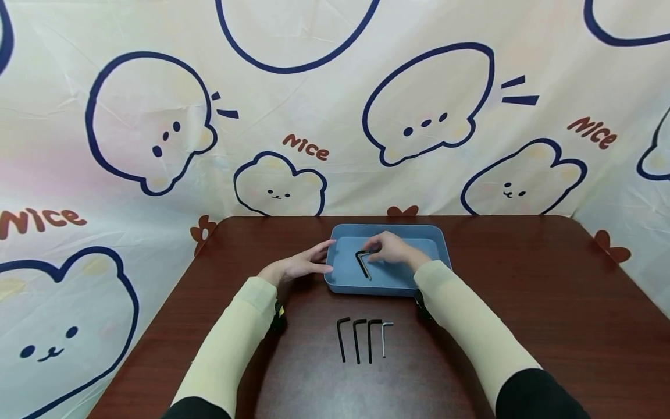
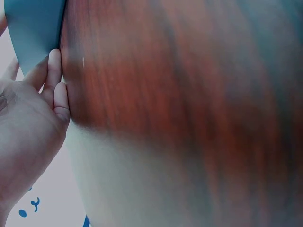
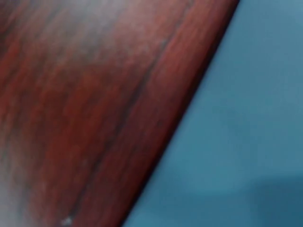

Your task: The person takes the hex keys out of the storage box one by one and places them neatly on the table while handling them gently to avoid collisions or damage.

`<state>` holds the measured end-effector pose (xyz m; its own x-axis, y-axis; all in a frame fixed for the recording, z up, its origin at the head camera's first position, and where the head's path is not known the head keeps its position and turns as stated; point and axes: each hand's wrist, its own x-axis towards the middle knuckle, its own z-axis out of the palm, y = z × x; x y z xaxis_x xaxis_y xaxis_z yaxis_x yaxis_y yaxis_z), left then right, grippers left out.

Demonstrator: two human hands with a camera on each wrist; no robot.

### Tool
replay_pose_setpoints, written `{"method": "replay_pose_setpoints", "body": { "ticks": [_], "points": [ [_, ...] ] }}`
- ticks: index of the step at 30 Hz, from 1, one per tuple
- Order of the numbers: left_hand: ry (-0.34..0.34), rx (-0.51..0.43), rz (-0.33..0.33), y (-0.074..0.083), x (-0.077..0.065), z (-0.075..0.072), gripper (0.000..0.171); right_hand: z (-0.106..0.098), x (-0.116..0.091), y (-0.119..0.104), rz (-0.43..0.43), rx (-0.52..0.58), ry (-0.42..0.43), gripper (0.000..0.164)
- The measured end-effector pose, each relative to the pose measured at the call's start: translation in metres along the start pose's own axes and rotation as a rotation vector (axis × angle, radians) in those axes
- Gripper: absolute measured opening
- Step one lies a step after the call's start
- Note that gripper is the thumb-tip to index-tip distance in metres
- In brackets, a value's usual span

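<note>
A blue tray (image 1: 384,290) stands toward the far side of the table. My left hand (image 1: 300,265) touches the tray's left side with fingers extended; the left wrist view shows the fingertips (image 2: 55,59) against the wall. Over the inside of the tray, my right hand (image 1: 389,248) pinches the short arm of a black L-shaped hex key (image 1: 362,265). Its long arm slants toward the tray's near side, and a brassy strip shows along it. The right wrist view holds only the tray wall (image 3: 236,123) and wood, with the hand out of frame.
Several hex keys lie side by side before the tray: black ones, among them a middle one (image 1: 357,343), and a thinner silver one (image 1: 384,340) at the right. They rest on a dark red-brown wooden table (image 1: 523,291). A printed cloth (image 1: 345,116) hangs behind it.
</note>
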<state>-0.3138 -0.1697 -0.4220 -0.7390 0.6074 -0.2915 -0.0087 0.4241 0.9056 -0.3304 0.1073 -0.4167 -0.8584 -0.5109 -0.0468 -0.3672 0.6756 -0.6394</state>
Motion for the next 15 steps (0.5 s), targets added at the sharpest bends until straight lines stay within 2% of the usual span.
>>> {"method": "replay_pose_setpoints", "body": {
  "ticks": [15],
  "points": [
    [0.005,0.021,0.011,0.0014,-0.0018,0.0012,0.074,0.0034,-0.0051,-0.0013,-0.004,0.032,0.013,0.015]
  ]
}}
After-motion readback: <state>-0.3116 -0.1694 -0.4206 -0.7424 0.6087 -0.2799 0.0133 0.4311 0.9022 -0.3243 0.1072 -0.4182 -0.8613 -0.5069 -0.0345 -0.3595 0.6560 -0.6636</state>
